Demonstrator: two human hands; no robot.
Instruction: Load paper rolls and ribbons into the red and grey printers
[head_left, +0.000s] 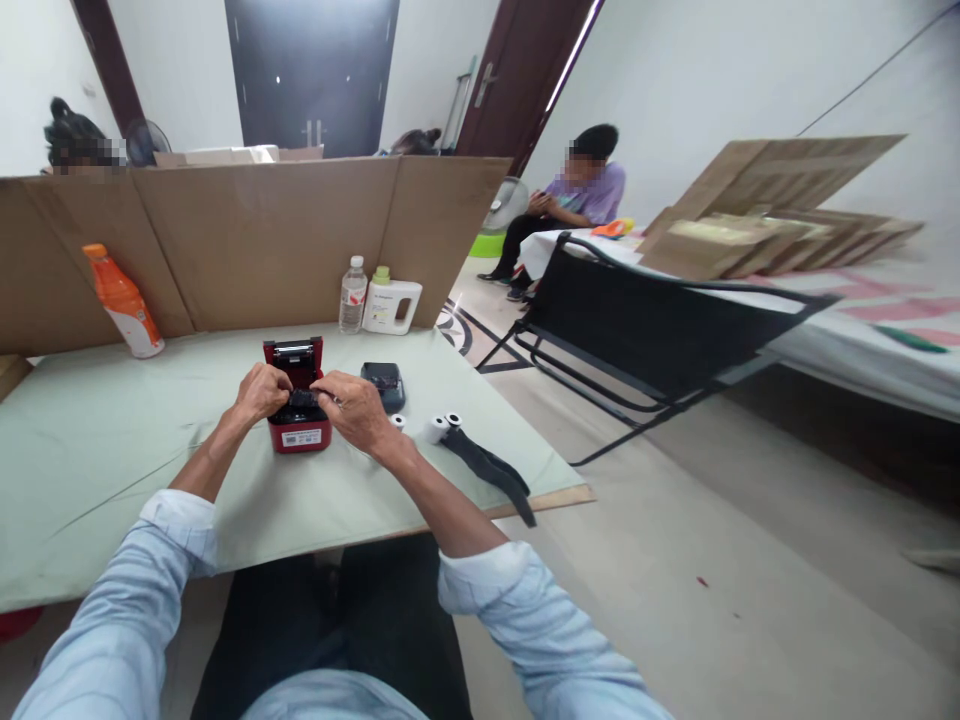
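Note:
A small red printer (298,432) with its lid raised stands on the pale green table (112,440). My left hand (260,392) is closed on the printer's left side, fingers curled over the open top. My right hand (354,408) pinches at something dark inside the open compartment; what it grips is too small to make out. Just right of my right hand lie a dark blue-grey device (384,384), small white paper rolls (439,426) and a black strap (491,470).
A cardboard screen (262,240) stands along the table's back edge. In front of it are an orange bottle (124,300), a clear water bottle (352,295) and a white jug (391,303). A black folding chair (645,330) stands to the right. One person sits beyond it; another is behind the screen.

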